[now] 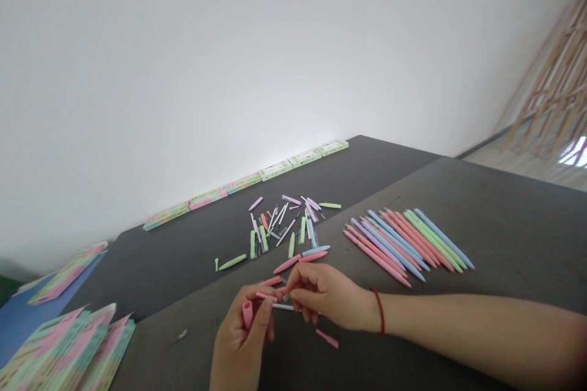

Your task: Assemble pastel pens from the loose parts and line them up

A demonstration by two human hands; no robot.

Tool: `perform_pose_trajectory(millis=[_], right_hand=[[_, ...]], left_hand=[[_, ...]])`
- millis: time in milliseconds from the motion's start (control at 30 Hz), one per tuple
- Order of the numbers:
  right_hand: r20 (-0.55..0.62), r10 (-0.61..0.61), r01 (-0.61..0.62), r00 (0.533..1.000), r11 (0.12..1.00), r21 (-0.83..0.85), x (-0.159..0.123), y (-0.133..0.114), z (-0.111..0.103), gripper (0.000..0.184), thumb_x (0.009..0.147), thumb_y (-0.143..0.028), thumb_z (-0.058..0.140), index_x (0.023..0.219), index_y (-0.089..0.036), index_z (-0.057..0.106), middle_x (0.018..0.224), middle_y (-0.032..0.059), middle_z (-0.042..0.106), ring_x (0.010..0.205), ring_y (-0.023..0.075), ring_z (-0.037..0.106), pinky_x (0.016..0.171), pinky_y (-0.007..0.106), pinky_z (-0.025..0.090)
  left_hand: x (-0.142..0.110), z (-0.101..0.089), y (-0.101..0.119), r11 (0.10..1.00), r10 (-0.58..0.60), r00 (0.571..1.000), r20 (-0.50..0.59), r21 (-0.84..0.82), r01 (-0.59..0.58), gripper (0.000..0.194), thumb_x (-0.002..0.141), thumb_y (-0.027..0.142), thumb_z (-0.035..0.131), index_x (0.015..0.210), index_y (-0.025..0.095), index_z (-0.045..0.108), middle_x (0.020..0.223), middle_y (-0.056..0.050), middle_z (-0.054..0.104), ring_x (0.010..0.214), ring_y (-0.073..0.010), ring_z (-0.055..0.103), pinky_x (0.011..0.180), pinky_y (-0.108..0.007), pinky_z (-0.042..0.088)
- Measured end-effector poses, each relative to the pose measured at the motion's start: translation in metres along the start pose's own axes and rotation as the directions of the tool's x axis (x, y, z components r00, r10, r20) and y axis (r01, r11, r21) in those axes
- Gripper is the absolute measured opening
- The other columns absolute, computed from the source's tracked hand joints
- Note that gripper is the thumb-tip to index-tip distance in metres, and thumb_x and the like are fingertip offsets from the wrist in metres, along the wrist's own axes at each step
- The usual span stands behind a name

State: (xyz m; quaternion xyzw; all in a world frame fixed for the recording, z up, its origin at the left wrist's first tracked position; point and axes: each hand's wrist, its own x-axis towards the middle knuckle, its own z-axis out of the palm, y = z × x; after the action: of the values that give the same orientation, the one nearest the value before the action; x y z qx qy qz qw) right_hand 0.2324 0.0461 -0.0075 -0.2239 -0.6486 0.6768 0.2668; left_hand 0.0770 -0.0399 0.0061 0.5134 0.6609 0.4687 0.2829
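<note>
My left hand [241,342] is low in the middle of the view, its fingers curled around a pink plastic pen barrel [247,314]. My right hand [321,296], with a red cord on the wrist [378,311], comes in from the right. Its fingertips pinch a thin white pen refill [283,306] against a second pink pen part [266,296] near my left hand. The two hands nearly touch. A loose pink pen piece [327,338] lies just below my right hand. A heap of mixed pastel pen parts [279,226] sits ahead of my hands.
Assembled pastel pens [403,244] lie side by side on the dark grey table [504,208], right of the heap. Flat pastel boxes [247,183] line the far edge by the white wall. Stacked printed cards [68,348] sit at lower left on a blue surface [27,317].
</note>
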Motion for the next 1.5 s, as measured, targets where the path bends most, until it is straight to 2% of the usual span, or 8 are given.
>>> perform_pose_trajectory(millis=[100,200,300,533,867,1100,1367,1500], right_hand=[[-0.042,-0.039,0.039,0.998,0.999,0.002,0.0,-0.005,-0.002,0.006,0.084,-0.015,0.045,0.087,-0.016,0.051,0.063,-0.0045,0.051,0.049,0.0053,0.048,0.045,0.015,0.041],[-0.053,-0.076,0.074,0.996,0.997,-0.033,-0.002,-0.008,-0.003,0.009,0.085,-0.014,0.044,0.091,-0.016,0.051,0.065,-0.0038,0.052,0.052,0.0063,0.048,0.047,0.017,0.041],[-0.051,-0.102,0.099,0.993,0.993,-0.066,-0.003,-0.009,-0.003,0.009,0.085,-0.014,0.044,0.091,-0.016,0.051,0.069,-0.0026,0.053,0.054,0.0068,0.049,0.049,0.018,0.041],[-0.074,-0.126,0.122,0.989,0.991,-0.055,-0.003,-0.008,-0.005,0.01,0.086,-0.016,0.044,0.092,-0.016,0.051,0.064,-0.0036,0.05,0.053,0.0071,0.049,0.048,0.017,0.039],[-0.051,-0.218,0.201,0.974,0.951,-0.235,-0.006,-0.006,-0.008,0.008,0.086,-0.018,0.048,0.09,-0.016,0.054,0.067,-0.0027,0.053,0.055,0.0074,0.049,0.051,0.018,0.039],[-0.016,-0.255,0.231,0.967,0.9,-0.371,-0.006,-0.006,-0.009,0.008,0.086,-0.022,0.05,0.088,-0.017,0.056,0.065,-0.0022,0.054,0.057,0.0089,0.049,0.053,0.019,0.037],[0.031,-0.185,0.182,0.982,0.901,-0.395,-0.009,-0.008,-0.007,0.012,0.088,-0.027,0.05,0.085,-0.017,0.056,0.072,-0.0005,0.06,0.052,0.0082,0.053,0.049,0.018,0.04],[0.037,-0.162,0.164,0.986,0.91,-0.38,-0.009,-0.008,-0.007,0.011,0.088,-0.026,0.049,0.086,-0.017,0.055,0.069,-0.0018,0.059,0.048,0.0072,0.052,0.047,0.018,0.04]], left_hand=[[0.001,-0.002,0.002,0.996,0.005,0.999,0.042,0.087,-0.008,0.024,0.082,0.043,0.054,0.081,0.02,0.061,0.052,0.006,0.057,0.043,-0.0105,0.049,0.05,-0.021,0.042],[0.004,-0.003,0.004,0.986,0.059,0.998,0.038,0.154,-0.064,0.022,0.078,0.042,0.059,0.078,0.021,0.065,0.084,-0.003,0.07,0.076,-0.0182,0.064,0.071,-0.025,0.047],[0.005,-0.005,0.005,0.984,0.062,0.996,0.058,0.161,-0.07,0.023,0.079,0.041,0.058,0.086,0.022,0.069,0.102,-0.005,0.071,0.098,-0.0226,0.062,0.086,-0.03,0.044],[0.005,-0.006,0.008,0.977,0.056,0.995,0.082,0.199,-0.072,0.026,0.081,0.041,0.055,0.092,0.024,0.072,0.106,-0.004,0.07,0.101,-0.0221,0.061,0.089,-0.03,0.044],[0.007,-0.007,0.003,0.969,0.076,0.993,0.09,0.23,-0.095,0.026,0.081,0.04,0.056,0.096,0.025,0.071,0.108,-0.005,0.07,0.102,-0.0228,0.061,0.09,-0.033,0.044],[0.007,-0.006,0.001,0.929,0.175,0.975,0.137,0.304,-0.209,0.024,0.083,0.038,0.053,0.095,0.026,0.07,0.106,-0.005,0.07,0.102,-0.0227,0.061,0.089,-0.033,0.045],[-0.001,-0.002,0.005,0.943,0.16,0.987,0.015,0.293,-0.157,0.016,0.078,0.038,0.059,0.083,0.025,0.067,0.095,-0.003,0.072,0.086,-0.0198,0.066,0.075,-0.027,0.049],[-0.004,-0.003,0.006,0.932,0.169,0.984,0.049,0.318,-0.176,0.014,0.08,0.036,0.056,0.078,0.025,0.065,0.089,-0.002,0.071,0.091,-0.0201,0.064,0.074,-0.025,0.047]])
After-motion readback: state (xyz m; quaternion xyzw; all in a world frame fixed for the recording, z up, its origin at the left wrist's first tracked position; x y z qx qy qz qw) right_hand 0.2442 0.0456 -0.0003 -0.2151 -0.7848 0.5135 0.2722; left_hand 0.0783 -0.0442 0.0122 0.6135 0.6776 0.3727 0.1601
